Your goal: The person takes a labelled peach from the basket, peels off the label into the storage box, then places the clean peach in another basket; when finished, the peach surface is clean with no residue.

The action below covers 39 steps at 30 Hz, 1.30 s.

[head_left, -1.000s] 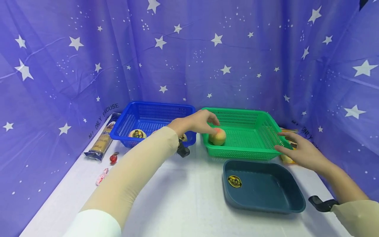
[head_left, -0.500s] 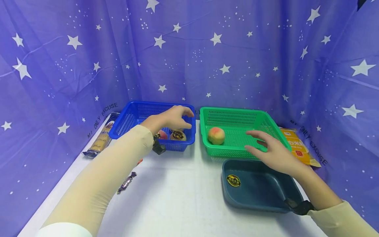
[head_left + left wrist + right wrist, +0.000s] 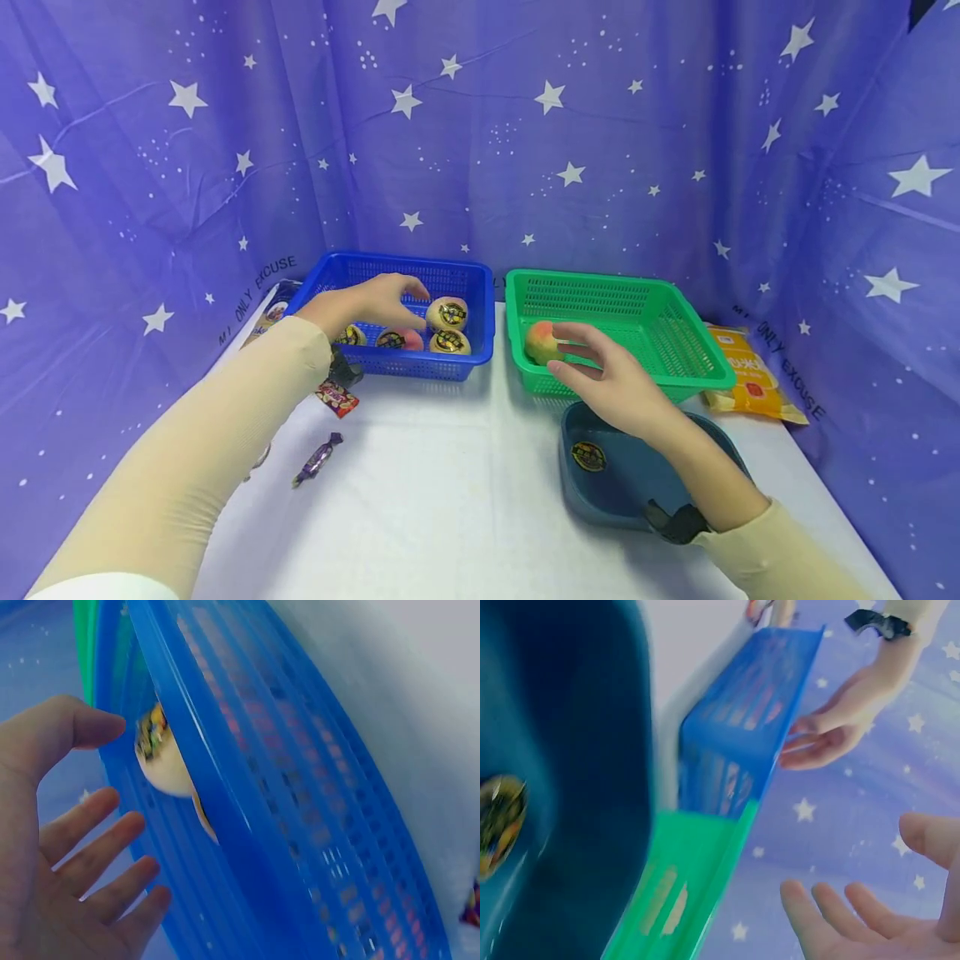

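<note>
Desk (image 3: 442, 500) bears a blue basket (image 3: 420, 364) and a green basket (image 3: 652, 321). Left hand (image 3: 378, 302) and right hand (image 3: 618, 387) grip nothing — fingers parted. One peach (image 3: 536, 340) sits in the green basket's near-left corner, probably light, firm, easily bruised — I'd cup its sides gently.

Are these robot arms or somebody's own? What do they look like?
A person's. The left hand and right hand are ungloved. The left sleeve is beige, with white cloth at its upper end; the right sleeve, also beige, ends short of the wrist. A black strap sits at the left wrist, a second black strap at the right.
</note>
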{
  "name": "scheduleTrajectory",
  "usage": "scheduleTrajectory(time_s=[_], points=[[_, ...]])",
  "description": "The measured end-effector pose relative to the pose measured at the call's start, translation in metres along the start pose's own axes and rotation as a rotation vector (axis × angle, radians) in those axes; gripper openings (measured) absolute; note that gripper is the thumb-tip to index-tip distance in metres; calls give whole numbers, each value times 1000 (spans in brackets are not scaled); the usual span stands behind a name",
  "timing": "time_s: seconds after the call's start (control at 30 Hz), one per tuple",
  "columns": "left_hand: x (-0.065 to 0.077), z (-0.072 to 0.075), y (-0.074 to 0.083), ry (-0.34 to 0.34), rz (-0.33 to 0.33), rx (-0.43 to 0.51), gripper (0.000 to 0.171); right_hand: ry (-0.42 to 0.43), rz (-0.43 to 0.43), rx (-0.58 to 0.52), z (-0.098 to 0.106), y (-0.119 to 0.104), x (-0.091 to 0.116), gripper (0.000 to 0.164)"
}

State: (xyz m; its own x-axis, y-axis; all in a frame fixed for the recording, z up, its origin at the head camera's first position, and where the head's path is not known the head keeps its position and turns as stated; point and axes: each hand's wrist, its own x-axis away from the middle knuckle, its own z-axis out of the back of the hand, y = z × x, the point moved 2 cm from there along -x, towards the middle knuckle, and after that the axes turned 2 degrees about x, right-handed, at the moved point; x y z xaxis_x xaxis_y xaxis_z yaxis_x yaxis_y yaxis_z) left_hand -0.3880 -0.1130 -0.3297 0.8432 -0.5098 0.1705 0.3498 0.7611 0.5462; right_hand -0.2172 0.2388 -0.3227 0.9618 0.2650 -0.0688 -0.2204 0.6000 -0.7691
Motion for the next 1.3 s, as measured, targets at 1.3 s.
scheduleTrajectory(time_s=[1.3], points=[[41, 17, -95, -273, 364, 228, 68, 396, -233, -248, -144, -15, -62, 69]])
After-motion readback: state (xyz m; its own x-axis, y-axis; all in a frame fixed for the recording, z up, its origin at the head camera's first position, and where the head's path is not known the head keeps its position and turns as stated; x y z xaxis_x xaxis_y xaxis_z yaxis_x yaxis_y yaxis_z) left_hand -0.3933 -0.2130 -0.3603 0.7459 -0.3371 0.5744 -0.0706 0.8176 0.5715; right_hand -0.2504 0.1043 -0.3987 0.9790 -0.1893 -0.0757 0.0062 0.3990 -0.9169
